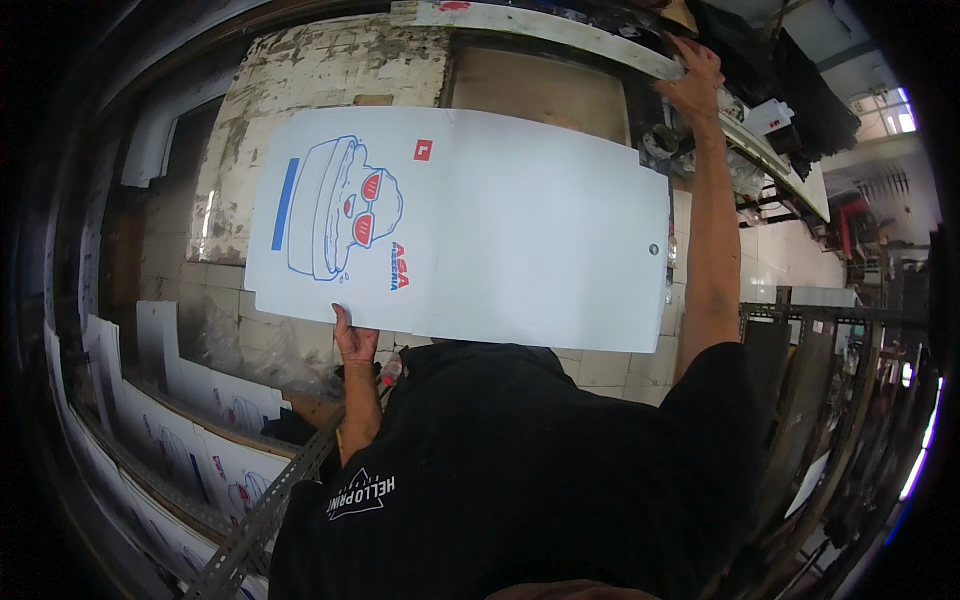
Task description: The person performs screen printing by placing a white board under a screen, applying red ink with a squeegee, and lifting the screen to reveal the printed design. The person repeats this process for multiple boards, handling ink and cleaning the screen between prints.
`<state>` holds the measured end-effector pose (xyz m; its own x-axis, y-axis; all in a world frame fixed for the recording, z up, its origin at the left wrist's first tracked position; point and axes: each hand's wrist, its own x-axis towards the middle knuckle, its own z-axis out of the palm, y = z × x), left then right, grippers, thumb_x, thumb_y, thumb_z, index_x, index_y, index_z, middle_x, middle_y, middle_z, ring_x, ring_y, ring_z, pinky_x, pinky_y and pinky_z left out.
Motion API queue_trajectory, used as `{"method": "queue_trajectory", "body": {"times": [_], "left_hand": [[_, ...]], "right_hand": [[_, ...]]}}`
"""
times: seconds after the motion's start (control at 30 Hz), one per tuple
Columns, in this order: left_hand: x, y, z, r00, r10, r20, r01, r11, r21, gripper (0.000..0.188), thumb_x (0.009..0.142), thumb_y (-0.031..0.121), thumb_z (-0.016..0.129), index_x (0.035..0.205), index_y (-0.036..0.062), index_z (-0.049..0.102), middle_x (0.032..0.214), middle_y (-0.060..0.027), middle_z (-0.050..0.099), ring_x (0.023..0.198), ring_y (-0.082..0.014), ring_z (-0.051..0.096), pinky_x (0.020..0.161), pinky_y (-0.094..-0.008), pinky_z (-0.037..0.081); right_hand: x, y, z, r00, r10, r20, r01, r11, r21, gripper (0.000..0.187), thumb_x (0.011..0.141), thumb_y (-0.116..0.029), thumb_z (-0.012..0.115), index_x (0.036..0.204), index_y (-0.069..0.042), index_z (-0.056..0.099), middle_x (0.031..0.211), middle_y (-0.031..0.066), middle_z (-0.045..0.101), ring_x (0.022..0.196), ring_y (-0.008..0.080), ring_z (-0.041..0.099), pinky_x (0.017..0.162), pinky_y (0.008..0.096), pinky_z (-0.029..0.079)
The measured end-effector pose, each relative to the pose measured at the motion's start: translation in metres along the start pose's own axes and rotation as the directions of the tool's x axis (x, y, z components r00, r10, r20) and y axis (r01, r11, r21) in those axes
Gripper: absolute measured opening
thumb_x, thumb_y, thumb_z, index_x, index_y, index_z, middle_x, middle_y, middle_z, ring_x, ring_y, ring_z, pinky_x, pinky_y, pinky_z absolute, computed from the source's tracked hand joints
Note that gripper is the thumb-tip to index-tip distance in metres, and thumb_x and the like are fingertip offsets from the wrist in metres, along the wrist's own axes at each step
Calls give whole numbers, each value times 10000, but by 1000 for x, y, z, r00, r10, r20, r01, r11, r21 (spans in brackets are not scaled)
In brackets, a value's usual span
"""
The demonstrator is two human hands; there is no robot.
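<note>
A large flat white cardboard sheet (540, 230) lies level in front of my body. Its left half carries a blue line drawing with red sunglasses, a solid blue strip and a small red square; the right half is plain apart from a small dark round spot by the right edge. My left hand (356, 342) grips the sheet's near edge toward the left, thumb on top and fingers underneath. Stretched far forward and right, my right hand (695, 80) is closed around the right part of a long white bar (550, 32) along the far side.
Behind the sheet are a worn, paint-flaked board (320, 70) and a brownish panel (540, 95). More printed white sheets (210, 440) rest on racks at lower left, beside a perforated metal rail (245, 530). A bottle with a red cap (390, 372) stands near my left wrist. Metal shelving (850, 350) is at right.
</note>
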<state>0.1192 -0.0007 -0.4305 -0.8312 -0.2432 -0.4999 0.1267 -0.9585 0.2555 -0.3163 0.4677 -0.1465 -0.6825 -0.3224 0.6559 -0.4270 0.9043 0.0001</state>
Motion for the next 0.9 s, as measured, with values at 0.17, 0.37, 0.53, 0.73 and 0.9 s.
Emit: {"method": "queue_trajectory", "body": {"times": [0.17,0.37,0.53,0.73,0.9], "left_hand": [[1,-1,9,990,134,39,-135,991,7,513,916,410,532,1292,68,460,1273,-83,531,1187,-263,494,1010,-445,405],[-11,-16,22,956,279,89,-276,960,-51,620,896,473,520,1350,71,392,1328,-74,482,1218,-248,458,1029,-426,388],[-8,-19,24,906,410,99,-409,912,-40,677,894,519,483,1370,55,357,1376,-75,437,1235,-246,431,1048,-423,364],[9,-6,13,880,442,173,-437,897,-68,732,873,573,467,1378,55,355,1385,-66,433,1244,-239,413,1065,-428,328],[41,40,-18,845,387,368,-370,921,-119,729,834,578,544,1338,64,429,1343,-38,488,1204,-227,445,1059,-426,319]], "right_hand": [[6,4,-7,1000,-20,8,20,998,57,787,496,-214,734,1260,-255,549,1279,83,504,1209,336,352,1015,514,286],[0,29,-14,998,19,53,-21,999,46,798,497,-183,727,1270,-241,539,1279,90,506,1227,328,342,1013,515,284],[-17,84,8,999,43,31,-43,999,-2,821,498,-186,724,1291,-244,519,1293,91,496,1245,335,335,1006,548,265],[-44,104,23,1000,21,22,-21,1000,10,825,509,-240,730,1303,-227,505,1324,96,477,1243,345,335,1000,545,263],[-57,96,36,997,51,53,-50,999,-14,840,500,-249,740,1306,-217,502,1342,104,465,1243,353,335,997,548,256]]}}
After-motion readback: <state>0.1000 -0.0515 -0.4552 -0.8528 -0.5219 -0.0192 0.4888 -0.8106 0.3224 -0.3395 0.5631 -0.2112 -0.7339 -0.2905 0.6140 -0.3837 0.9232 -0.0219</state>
